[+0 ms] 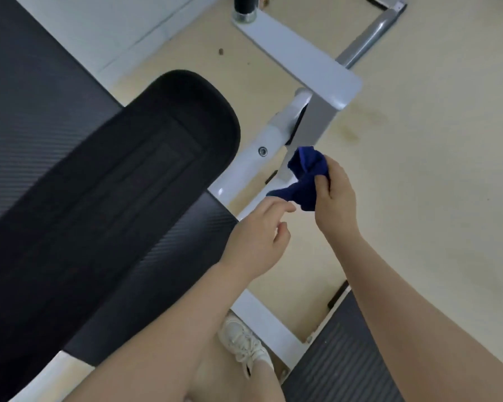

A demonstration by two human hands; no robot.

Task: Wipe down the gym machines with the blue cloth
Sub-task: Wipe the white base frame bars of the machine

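Two hands: both bare, out in front of the person above the machine's frame.
Right hand [333, 192]: fingers and thumb curled round the blue cloth [304, 177], gripping it in a bunch.
Blue cloth: crumpled, dark blue, held just beside the white frame [299, 59] at the grey upright below the frame's corner; whether it touches the metal I cannot tell. One end hangs down toward the left hand.
Left hand [260, 230]: fingers loosely bent, holding nothing; the fingertips [288, 207] are just beside the cloth's hanging end.
Black pad [145, 158]: long, stitched, slanting across the left of the view; its rounded end is near the frame's bolt [262, 151].
Floor [433, 140]: pale, with smudges beside the frame's corner.
Shoe [244, 343]: white, laced, on the floor near the frame's lower bar.
Ribbed mat [346, 358]: dark, at the bottom right.
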